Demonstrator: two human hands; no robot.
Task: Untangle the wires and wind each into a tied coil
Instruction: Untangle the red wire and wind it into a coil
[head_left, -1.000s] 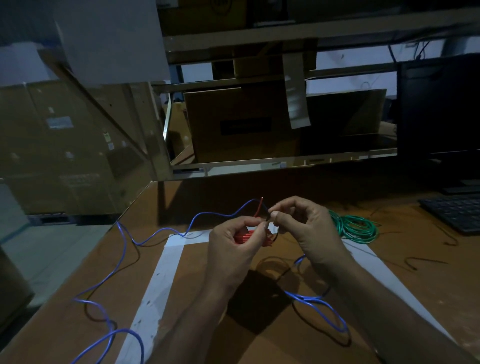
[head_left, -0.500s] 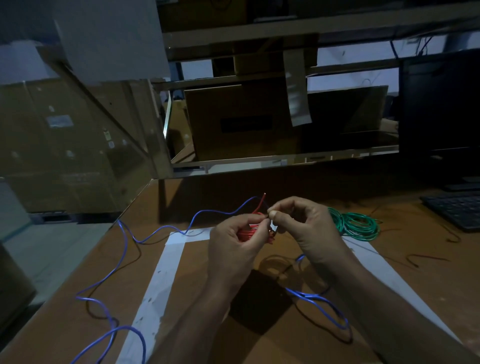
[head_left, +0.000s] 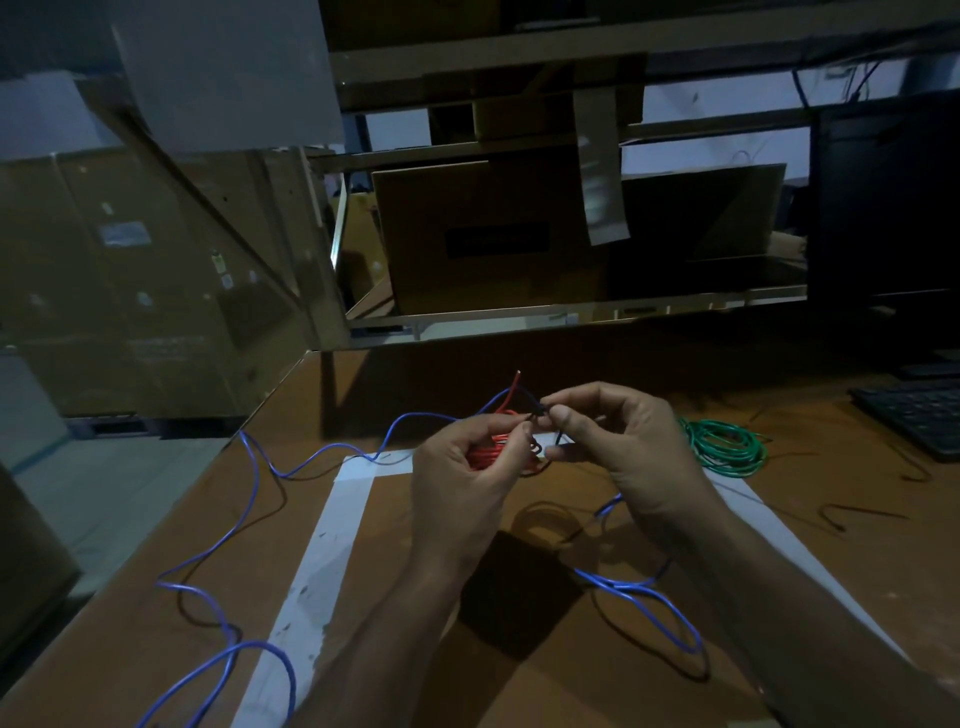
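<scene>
My left hand (head_left: 467, 467) grips a small red wire coil (head_left: 491, 452) above the brown table, and one red end sticks up behind the fingers. My right hand (head_left: 618, 447) pinches a thin dark tie at the top of that coil, thumb against forefinger. A long blue wire (head_left: 249, 499) trails loose across the table from behind the hands to the left edge, with another loop (head_left: 649, 597) lying below my right wrist. A wound green coil (head_left: 727, 447) lies on the table to the right of my right hand.
White tape lines (head_left: 322, 561) mark a rectangle on the table (head_left: 156, 623). A black keyboard (head_left: 919, 415) and a dark monitor stand at the far right. Short dark tie pieces (head_left: 862, 512) lie near the keyboard. Cardboard boxes and a shelf rise behind; the table's left edge drops off.
Both hands stay at the red coil with only small finger movements; the right thumb and forefinger have shifted slightly on the tie. The blue and green wires have not moved.
</scene>
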